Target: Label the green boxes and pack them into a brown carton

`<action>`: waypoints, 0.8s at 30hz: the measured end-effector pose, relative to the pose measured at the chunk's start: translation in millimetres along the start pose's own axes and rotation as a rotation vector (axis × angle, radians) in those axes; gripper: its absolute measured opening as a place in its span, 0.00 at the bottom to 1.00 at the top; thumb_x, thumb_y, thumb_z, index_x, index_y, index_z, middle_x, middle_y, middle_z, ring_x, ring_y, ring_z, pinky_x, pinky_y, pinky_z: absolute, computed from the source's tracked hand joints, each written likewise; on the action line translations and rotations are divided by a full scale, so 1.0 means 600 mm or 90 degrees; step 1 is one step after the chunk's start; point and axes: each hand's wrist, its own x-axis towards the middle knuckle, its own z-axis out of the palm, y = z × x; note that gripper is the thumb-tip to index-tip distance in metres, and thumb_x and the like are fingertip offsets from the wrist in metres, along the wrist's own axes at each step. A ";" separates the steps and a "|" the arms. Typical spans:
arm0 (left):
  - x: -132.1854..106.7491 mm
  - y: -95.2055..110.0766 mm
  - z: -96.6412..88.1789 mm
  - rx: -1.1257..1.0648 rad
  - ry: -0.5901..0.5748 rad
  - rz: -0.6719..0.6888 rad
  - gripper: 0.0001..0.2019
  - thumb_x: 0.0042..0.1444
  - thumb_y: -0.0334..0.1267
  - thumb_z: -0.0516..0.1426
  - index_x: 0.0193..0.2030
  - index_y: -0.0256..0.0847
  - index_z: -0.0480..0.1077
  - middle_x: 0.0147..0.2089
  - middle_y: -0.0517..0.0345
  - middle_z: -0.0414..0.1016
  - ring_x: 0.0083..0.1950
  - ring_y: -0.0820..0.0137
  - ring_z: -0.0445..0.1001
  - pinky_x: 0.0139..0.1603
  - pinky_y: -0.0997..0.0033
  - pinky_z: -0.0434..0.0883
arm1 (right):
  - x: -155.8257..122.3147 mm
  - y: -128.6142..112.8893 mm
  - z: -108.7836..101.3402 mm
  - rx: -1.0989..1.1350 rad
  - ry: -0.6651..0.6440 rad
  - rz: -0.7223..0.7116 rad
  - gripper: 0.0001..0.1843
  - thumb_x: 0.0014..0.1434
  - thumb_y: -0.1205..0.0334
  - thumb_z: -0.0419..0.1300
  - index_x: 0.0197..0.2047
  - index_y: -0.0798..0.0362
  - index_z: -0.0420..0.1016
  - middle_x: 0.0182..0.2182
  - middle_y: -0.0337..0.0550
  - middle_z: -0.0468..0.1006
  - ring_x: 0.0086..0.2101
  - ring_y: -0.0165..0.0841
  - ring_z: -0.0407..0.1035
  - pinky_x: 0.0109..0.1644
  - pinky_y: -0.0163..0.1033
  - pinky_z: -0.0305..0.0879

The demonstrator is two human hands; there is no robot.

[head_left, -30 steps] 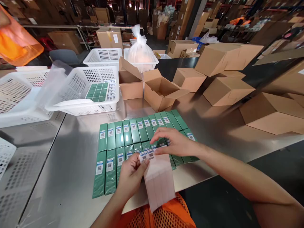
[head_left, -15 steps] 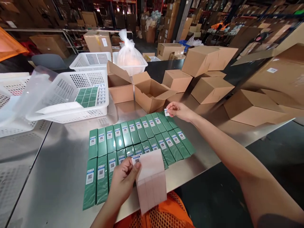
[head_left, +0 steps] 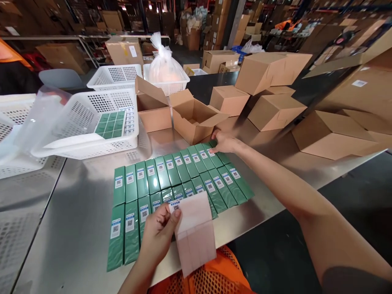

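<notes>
Two rows of green boxes (head_left: 165,176) wrapped in clear film lie side by side on the metal table, most with a small QR code label on top. My left hand (head_left: 159,232) pinches a sheet of label backing paper (head_left: 196,228), with one label near the thumb. At the far right of the back row, my right hand (head_left: 225,143) is over the end boxes. Its thumb presses on a QR code label (head_left: 210,152) lying on a box there, while the other fingers are apart from the thumb, near the box's far end.
White plastic baskets (head_left: 88,152) stand on the left, one holding more green boxes (head_left: 110,124). Behind the rows are open cardboard boxes (head_left: 186,126), and closed cartons (head_left: 277,112) are at the right. A tied white bag (head_left: 165,65) sits in a basket at the back.
My right hand has moved slightly down and left, bringing the label from the air onto a box in the back row. My left hand keeps its hold on the backing paper.
</notes>
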 end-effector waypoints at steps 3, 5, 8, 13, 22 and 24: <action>0.001 0.004 0.001 0.004 -0.007 0.000 0.23 0.51 0.60 0.62 0.25 0.41 0.65 0.21 0.62 0.63 0.23 0.72 0.61 0.26 0.74 0.59 | -0.035 -0.026 0.011 -0.048 0.044 -0.081 0.27 0.35 0.64 0.77 0.36 0.51 0.68 0.32 0.40 0.70 0.39 0.41 0.69 0.40 0.40 0.64; 0.002 0.007 0.002 0.010 -0.012 0.004 0.24 0.50 0.60 0.62 0.24 0.41 0.64 0.21 0.62 0.63 0.23 0.73 0.60 0.25 0.74 0.58 | -0.084 -0.045 0.036 0.000 -0.002 -0.218 0.22 0.46 0.55 0.74 0.41 0.50 0.72 0.34 0.39 0.71 0.37 0.36 0.68 0.40 0.40 0.65; 0.004 0.011 0.002 0.011 -0.022 0.010 0.24 0.52 0.60 0.61 0.24 0.41 0.62 0.21 0.62 0.61 0.23 0.74 0.58 0.25 0.75 0.55 | -0.168 -0.068 0.082 0.085 -0.148 -0.473 0.21 0.52 0.51 0.71 0.47 0.46 0.76 0.39 0.40 0.73 0.39 0.33 0.69 0.43 0.39 0.66; 0.000 0.009 -0.003 -0.042 -0.082 0.034 0.21 0.52 0.56 0.62 0.29 0.39 0.67 0.25 0.61 0.63 0.27 0.73 0.60 0.28 0.75 0.57 | -0.228 -0.074 0.138 0.022 -0.094 -0.743 0.04 0.63 0.65 0.62 0.40 0.48 0.78 0.39 0.41 0.75 0.41 0.32 0.68 0.47 0.42 0.64; 0.003 0.004 -0.006 0.001 -0.033 -0.002 0.25 0.53 0.61 0.59 0.24 0.38 0.68 0.22 0.61 0.61 0.26 0.73 0.57 0.27 0.75 0.55 | -0.225 -0.054 0.073 0.163 -0.104 -0.779 0.07 0.66 0.66 0.57 0.37 0.47 0.73 0.39 0.40 0.78 0.45 0.33 0.69 0.52 0.44 0.66; 0.003 0.002 -0.006 -0.007 -0.026 -0.011 0.25 0.52 0.62 0.59 0.25 0.38 0.68 0.22 0.61 0.61 0.26 0.72 0.58 0.28 0.75 0.56 | -0.187 -0.039 0.030 0.256 -0.026 -0.552 0.04 0.65 0.62 0.58 0.37 0.49 0.72 0.34 0.40 0.76 0.38 0.32 0.71 0.47 0.43 0.69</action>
